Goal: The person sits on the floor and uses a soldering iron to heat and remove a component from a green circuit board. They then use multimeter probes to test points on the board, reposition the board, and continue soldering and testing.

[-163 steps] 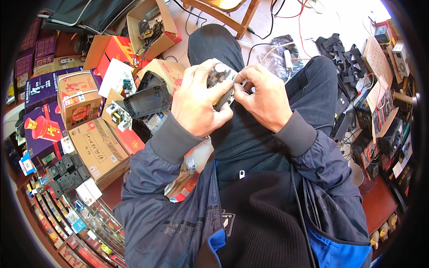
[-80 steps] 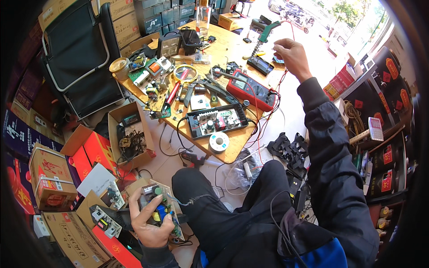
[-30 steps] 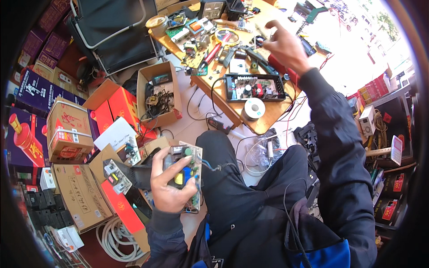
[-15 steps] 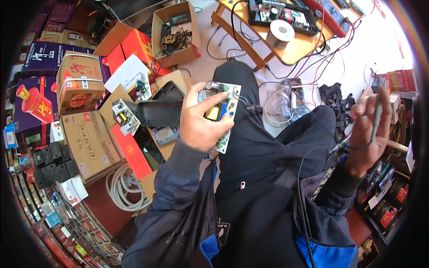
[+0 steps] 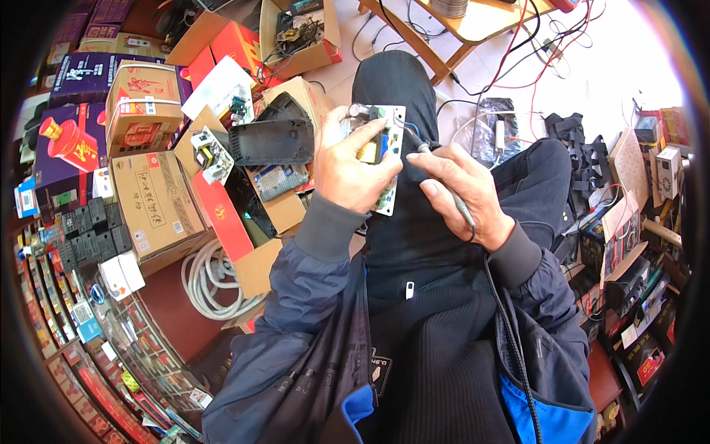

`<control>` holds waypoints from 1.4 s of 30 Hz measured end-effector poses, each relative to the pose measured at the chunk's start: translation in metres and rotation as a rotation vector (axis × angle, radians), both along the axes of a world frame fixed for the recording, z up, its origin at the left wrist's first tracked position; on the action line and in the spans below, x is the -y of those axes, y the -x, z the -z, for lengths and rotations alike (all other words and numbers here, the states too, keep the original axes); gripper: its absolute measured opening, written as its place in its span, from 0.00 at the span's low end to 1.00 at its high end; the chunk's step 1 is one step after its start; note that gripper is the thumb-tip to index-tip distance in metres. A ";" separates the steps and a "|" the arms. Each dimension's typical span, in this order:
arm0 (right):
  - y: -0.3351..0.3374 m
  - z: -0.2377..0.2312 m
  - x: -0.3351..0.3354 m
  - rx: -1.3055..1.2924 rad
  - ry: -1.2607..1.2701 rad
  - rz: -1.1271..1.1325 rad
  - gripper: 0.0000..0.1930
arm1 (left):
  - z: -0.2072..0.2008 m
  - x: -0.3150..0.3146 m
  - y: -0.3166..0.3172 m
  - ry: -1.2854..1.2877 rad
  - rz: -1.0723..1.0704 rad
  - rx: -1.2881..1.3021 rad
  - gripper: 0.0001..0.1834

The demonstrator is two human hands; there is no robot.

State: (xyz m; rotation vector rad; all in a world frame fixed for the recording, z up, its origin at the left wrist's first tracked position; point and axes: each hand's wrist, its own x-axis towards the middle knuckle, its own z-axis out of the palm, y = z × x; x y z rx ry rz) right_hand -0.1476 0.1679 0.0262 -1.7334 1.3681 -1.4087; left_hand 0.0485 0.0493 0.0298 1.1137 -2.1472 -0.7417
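Observation:
My left hand (image 5: 361,164) is closed around the edge of a circuit board (image 5: 393,164), held upright over my dark trouser leg. The board carries a yellow and blue component, a clear-sleeved capacitor and green parts; my fingers hide much of it. From its right edge a thin blue wire leads to a small dark connector (image 5: 418,142). My right hand (image 5: 467,191) grips a slim grey pen-shaped tool (image 5: 463,210), which runs through the palm. Its fingertips are beside the connector; whether they pinch it I cannot tell. The tool's working end is hidden.
Left are cardboard boxes (image 5: 151,200), a black plastic casing (image 5: 272,142), a second circuit board (image 5: 213,157) and a coiled white hose (image 5: 213,283). Ahead stands a wooden table (image 5: 488,24) with cables hanging from it. A plastic bag (image 5: 484,140) lies on the floor at right.
My right hand has come in from the far right, with the pen-shaped tool, to the board's right side. My left hand keeps its hold on the board. The view has shifted slightly.

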 end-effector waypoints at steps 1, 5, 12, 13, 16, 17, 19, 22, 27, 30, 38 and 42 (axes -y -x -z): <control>-0.001 0.004 0.003 -0.013 0.033 -0.003 0.18 | 0.001 -0.001 0.002 0.043 -0.006 0.019 0.27; 0.001 0.013 0.003 -0.008 0.035 0.040 0.18 | 0.003 -0.007 0.008 0.092 -0.020 0.040 0.27; 0.006 0.026 0.008 0.128 -0.032 0.079 0.13 | 0.000 -0.010 0.014 0.128 -0.017 0.156 0.26; 0.007 0.028 0.010 0.111 0.004 0.072 0.13 | -0.001 -0.011 0.015 0.123 -0.021 0.168 0.26; 0.012 0.033 0.013 0.093 0.039 0.055 0.13 | -0.004 -0.011 0.016 0.113 -0.004 0.183 0.26; 0.012 0.034 0.015 0.113 0.024 0.056 0.13 | -0.005 -0.012 0.017 0.146 0.004 0.185 0.26; 0.011 0.036 0.015 0.154 -0.008 0.045 0.14 | -0.006 -0.011 0.018 0.140 0.009 0.186 0.26; 0.013 0.037 0.015 0.164 -0.025 0.025 0.14 | -0.007 -0.013 0.018 0.116 0.006 0.193 0.26; 0.012 0.039 0.017 0.161 -0.014 0.038 0.14 | -0.008 -0.013 0.018 0.097 -0.004 0.219 0.27; 0.012 0.040 0.017 0.146 -0.001 0.042 0.15 | -0.008 -0.013 0.018 0.095 0.003 0.211 0.27; 0.009 0.044 0.013 0.163 -0.018 0.068 0.15 | -0.005 -0.013 0.018 0.121 0.005 0.203 0.27; 0.006 0.047 0.013 0.175 0.002 0.083 0.15 | -0.004 -0.014 0.017 0.136 0.008 0.201 0.28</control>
